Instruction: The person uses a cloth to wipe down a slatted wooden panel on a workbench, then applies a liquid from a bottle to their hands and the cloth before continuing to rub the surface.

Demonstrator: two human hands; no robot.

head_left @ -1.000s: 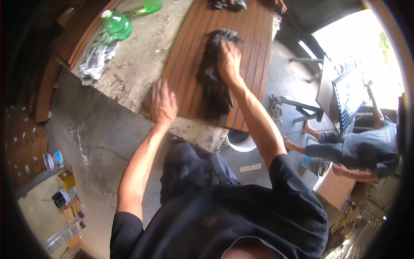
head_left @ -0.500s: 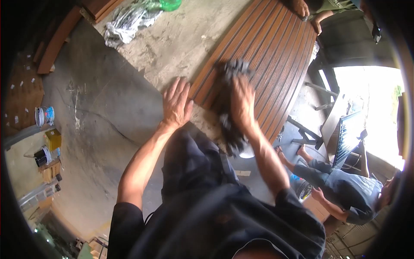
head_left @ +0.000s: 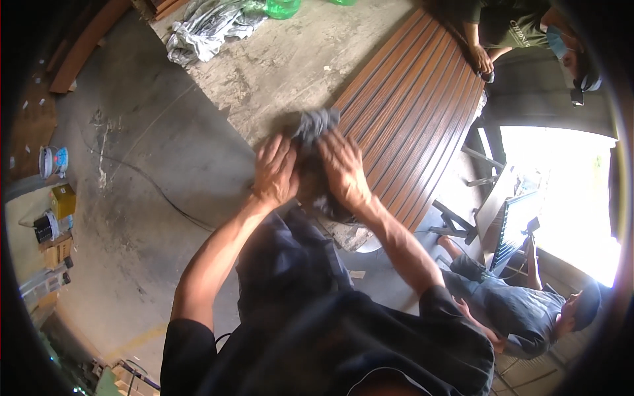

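A grooved reddish-brown wooden panel (head_left: 409, 112) lies slanted on a worn, stained tabletop (head_left: 290, 66). My right hand (head_left: 345, 173) presses down on a dark grey rag (head_left: 317, 124) at the panel's near left end, its fingers bent over the cloth. The rag is bunched, and its lower part is dark and blurred between my hands. Close beside it, my left hand (head_left: 276, 175) has its fingers stretched out at the panel's near left corner. Whether those fingers touch the rag, I cannot tell.
Across the panel, a co-worker's hands (head_left: 484, 61) rest at its far end. Crumpled grey cloth (head_left: 214, 26) and a green bottle (head_left: 282, 6) lie on the far tabletop. Another person (head_left: 515, 303) works at the right near a slatted panel (head_left: 512, 221). Buckets (head_left: 53, 162) stand far left.
My right hand has swept left with the rag, coming close to my left hand. The whole view has shifted slightly, and more of the co-worker across the panel shows.
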